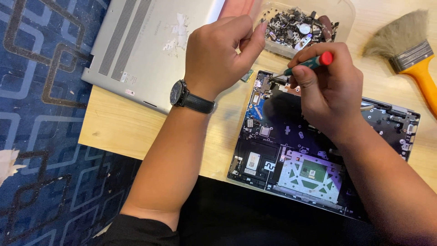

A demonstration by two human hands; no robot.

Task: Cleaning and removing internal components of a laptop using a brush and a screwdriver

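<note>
While our right hand (330,89) grips the green screwdriver (306,64) over the opened laptop (318,150), at 3 o'clock of the wooden table (123,123), we keep it vertical; our left hand (217,52) hovers at 12 o'clock, curled, holding nothing visible.

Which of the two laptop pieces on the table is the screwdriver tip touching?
The opened laptop chassis with exposed circuit boards, under the right hand; the silver bottom cover lies apart at upper left.
</note>
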